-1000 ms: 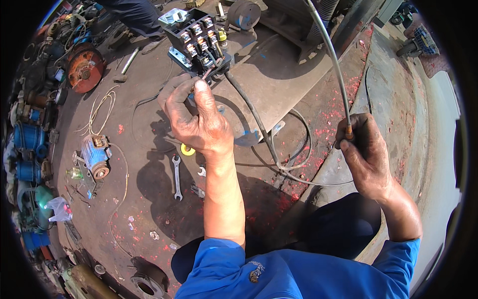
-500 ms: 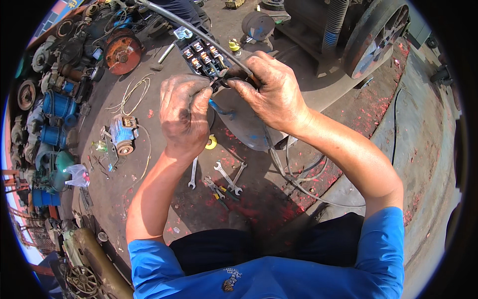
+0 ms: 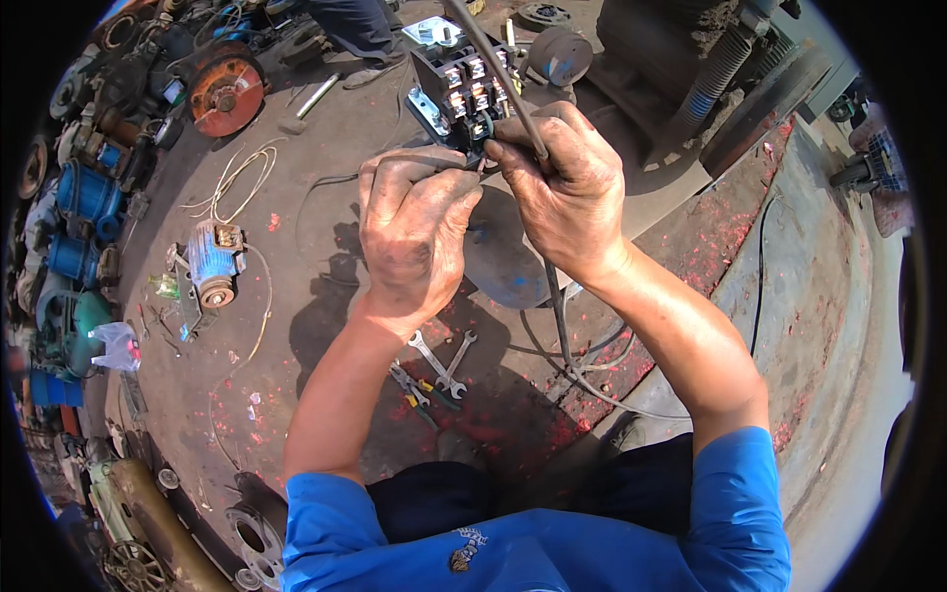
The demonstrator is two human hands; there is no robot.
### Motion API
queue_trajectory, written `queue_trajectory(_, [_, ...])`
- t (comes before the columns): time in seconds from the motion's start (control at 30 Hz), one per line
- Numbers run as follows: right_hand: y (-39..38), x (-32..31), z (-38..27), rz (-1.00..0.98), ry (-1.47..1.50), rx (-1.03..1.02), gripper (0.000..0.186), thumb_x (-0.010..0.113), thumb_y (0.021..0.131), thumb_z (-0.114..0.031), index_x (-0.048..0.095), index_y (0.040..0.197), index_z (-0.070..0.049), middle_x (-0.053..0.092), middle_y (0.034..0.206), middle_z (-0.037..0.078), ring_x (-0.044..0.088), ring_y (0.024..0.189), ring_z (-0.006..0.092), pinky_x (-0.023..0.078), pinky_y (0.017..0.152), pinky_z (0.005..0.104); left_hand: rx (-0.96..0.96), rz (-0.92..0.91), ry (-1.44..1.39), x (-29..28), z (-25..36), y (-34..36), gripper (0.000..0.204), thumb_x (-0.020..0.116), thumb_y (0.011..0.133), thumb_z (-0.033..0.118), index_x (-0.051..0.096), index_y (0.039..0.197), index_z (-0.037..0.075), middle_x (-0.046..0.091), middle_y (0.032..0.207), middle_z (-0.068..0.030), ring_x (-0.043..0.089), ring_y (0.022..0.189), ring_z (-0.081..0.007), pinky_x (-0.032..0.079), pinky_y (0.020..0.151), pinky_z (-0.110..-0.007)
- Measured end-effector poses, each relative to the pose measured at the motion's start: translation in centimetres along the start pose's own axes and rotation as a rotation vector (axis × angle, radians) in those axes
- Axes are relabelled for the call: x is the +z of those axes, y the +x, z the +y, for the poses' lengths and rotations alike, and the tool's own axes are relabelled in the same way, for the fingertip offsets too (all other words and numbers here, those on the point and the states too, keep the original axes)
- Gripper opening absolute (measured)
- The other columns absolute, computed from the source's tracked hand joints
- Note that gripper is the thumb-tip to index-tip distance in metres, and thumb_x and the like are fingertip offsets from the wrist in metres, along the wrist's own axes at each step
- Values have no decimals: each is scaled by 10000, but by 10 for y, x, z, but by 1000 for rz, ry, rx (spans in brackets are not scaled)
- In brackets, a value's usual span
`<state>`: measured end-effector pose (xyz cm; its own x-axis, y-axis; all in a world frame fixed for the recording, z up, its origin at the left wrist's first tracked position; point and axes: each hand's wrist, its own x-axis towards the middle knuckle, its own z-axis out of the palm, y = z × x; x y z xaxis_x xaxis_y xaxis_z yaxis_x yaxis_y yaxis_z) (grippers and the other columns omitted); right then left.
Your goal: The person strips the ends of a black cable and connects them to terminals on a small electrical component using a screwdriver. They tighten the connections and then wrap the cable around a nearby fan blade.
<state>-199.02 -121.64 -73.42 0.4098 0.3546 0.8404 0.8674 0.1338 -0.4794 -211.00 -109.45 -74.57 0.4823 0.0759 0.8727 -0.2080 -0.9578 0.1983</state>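
My left hand and my right hand are raised together in front of a black electrical contactor block with rows of metal terminals. My right hand is closed around a dark grey cable that rises toward the top edge and also trails down past my wrist to the ground. My left hand pinches a thin dark wire right at the lower edge of the block. Both hands are grimy and nearly touch each other. What my left fingertips hold beyond the wire is hidden.
Two spanners and pliers lie on the stained ground below my hands. A small blue motor with loose wire sits at left, a rusty disc beyond it. Blue motors and scrap line the left rim. A person's legs stand at top.
My right hand came from the far right, carrying the cable, up to the contactor block beside my left hand. The view has tilted so the block sits higher and closer.
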Motion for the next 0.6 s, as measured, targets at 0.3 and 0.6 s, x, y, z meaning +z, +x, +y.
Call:
queue_trajectory(0.3, [1, -9, -3, -21, 35, 7, 160, 697, 804, 19, 672, 945, -52, 606, 771, 104, 616, 689, 288, 492, 605, 383, -80, 46, -90, -1, 7, 5, 179, 784, 764, 43, 716, 928, 59, 664, 935, -70, 603, 918, -273, 474, 823, -375])
queue_trajectory(0.6, [-13, -32, -16, -107, 131, 194, 130, 698, 837, 18, 667, 959, -14, 661, 784, 113, 631, 628, 188, 491, 566, 328, -34, -15, -165, 11, 16, 16, 165, 761, 786, 80, 746, 950, 85, 698, 995, -35, 592, 936, -240, 444, 869, -372])
